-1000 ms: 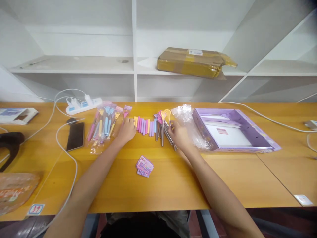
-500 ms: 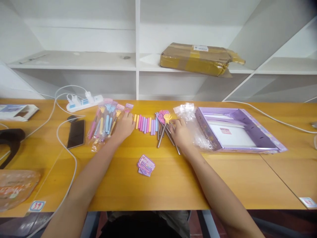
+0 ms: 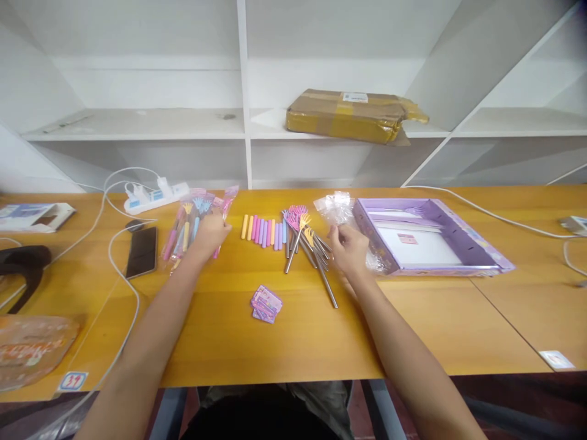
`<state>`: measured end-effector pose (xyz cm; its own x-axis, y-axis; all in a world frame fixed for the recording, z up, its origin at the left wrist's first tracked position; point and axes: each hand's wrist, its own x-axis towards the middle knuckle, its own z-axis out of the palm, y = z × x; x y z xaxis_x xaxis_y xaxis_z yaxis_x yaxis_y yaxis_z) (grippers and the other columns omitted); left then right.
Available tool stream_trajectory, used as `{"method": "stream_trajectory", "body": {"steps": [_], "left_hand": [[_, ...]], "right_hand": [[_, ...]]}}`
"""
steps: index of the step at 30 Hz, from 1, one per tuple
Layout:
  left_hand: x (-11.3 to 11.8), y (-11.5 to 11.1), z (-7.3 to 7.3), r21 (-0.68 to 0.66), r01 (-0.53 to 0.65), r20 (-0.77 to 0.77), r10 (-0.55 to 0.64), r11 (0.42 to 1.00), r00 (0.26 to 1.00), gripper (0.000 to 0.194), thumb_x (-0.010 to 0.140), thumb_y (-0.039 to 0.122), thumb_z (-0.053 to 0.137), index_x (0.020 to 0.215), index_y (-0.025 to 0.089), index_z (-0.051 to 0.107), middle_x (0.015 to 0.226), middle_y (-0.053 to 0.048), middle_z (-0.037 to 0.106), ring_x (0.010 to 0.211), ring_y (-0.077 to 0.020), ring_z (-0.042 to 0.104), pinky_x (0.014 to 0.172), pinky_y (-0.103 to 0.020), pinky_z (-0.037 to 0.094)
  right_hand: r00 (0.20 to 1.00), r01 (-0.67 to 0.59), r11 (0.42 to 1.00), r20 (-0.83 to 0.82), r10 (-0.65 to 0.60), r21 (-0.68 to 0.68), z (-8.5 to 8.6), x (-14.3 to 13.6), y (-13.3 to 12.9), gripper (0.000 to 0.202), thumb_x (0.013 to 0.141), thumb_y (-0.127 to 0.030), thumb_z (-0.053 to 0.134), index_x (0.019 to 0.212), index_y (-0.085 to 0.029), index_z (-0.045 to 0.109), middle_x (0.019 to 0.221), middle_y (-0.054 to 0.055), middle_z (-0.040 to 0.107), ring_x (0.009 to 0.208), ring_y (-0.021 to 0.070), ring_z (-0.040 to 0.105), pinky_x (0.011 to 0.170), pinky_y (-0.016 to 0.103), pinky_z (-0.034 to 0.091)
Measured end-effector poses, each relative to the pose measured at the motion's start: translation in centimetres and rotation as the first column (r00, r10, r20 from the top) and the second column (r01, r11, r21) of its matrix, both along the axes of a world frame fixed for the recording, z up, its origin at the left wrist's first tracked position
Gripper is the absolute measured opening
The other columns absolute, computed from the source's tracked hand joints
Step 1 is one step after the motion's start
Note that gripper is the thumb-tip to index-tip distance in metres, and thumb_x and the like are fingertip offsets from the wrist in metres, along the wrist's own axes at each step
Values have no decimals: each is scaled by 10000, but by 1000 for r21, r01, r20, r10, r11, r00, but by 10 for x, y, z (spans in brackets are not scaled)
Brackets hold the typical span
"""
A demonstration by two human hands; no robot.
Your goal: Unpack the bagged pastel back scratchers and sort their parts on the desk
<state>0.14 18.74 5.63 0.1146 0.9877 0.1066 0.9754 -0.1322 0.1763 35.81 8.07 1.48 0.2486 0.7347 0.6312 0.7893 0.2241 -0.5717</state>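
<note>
OK, far left of the worktop (image 3: 321, 348): white box (image 3: 36, 217), curved black item (image 3: 22, 269), clear bag (image 3: 36, 354) with orange print, tag (image 3: 73, 381) marked 39 at the front edge. Then a dark phone (image 3: 141, 252), white power strip (image 3: 156, 197) behind it with plugs in, white cables looping past.

Bagged scratchers (image 3: 186, 235) lie right of the phone, hand-shaped heads toward the back. Left hand (image 3: 211, 232) is over the right side of that pile, fingers curled down; a pink piece (image 3: 216, 252) shows at their front edge. Can't tell if they grip it, the hand hides the contact.

Next, coloured tubes (image 3: 265, 232) in a side-by-side row: yellow at the left end, mostly pink and purple mid-row, blue at the right end. Card stack (image 3: 266, 304) in front, slightly fanned.

Loose scratchers (image 3: 309, 236) pile crosswise at the row's right end: metal rods, pink and yellow heads, one rod sticking out frontward. Right hand (image 3: 349, 245) is just beside the rods, fingers bent in, thumb near forefinger; can't tell if anything's pinched.

Clear bags (image 3: 337, 205) sit behind it. Taped parcel (image 3: 348, 116) on the shelf above. Purple box (image 3: 440, 271) to the right, open, small pink card (image 3: 408, 239) inside.
</note>
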Motion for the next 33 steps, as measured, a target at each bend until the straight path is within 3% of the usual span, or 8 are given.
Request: {"method": "stream_trajectory", "body": {"steps": [5,8,11,15,18,22,26,33], "left_hand": [[8,-83,20,96,381,202,-392,920,897,377,996,170,479,1362,176,566,1238,-135,678,1110,-269,667,971,-398,524],[8,-137,16,9,548,361,-514,837,779,396,1033,233,509,1427,204,515,1145,-93,671,961,-223,665,883,-368,533],[6,-163,10,-140,663,478,-536,736,696,416,1025,273,557,1434,227,504,1022,-45,665,847,-199,649,790,-336,519],[10,-159,2,-234,671,620,-424,703,660,586,937,426,746,1445,242,521,1130,-78,701,951,-241,674,846,-372,540],[14,-151,-12,-244,686,828,-221,685,515,667,927,508,768,1475,232,507,1229,-111,700,1005,-242,687,871,-373,563],[8,-153,-36,-362,732,915,72,577,396,693,986,540,694,1542,204,454,850,-6,663,566,-108,536,540,-235,455],[4,-160,-41,-397,755,916,177,522,359,732,985,497,714,1588,207,418,750,39,590,498,-72,443,471,-194,384],[2,-162,-31,-428,743,900,171,514,401,746,1017,378,668,1663,216,332,666,77,525,492,-72,426,473,-177,369]], "right_hand": [[960,-268,947,-135,246,-179,44,-19,-34,293,1037,-462,558,931,-212,670,793,27,685,690,177,589,660,299,440],[819,-573,695,-347,458,-435,56,-50,-66,329,999,-538,653,1102,-225,666,798,5,688,648,160,602,593,277,451],[622,-755,529,-678,391,-388,45,-84,-84,443,978,-648,649,1129,-232,632,612,-62,568,470,126,499,460,252,387],[467,-799,544,-835,291,-257,19,-115,-77,483,935,-713,666,930,-232,617,525,-65,545,394,114,456,391,247,368],[458,-814,534,-818,347,-229,6,-125,-69,439,927,-657,707,890,-227,627,610,-25,641,479,156,601,457,284,508],[597,-693,677,-722,350,-246,-8,-121,-66,323,952,-532,720,1029,-242,601,685,-35,666,511,163,644,466,288,553],[744,-561,813,-527,412,-157,-20,-110,-64,334,982,-407,692,1221,-264,509,951,17,705,650,151,674,506,268,572],[869,-489,860,10,495,-147,-19,-95,-67,187,1025,-150,544,1077,-265,682,1386,137,593,826,176,678,690,362,587]]}}
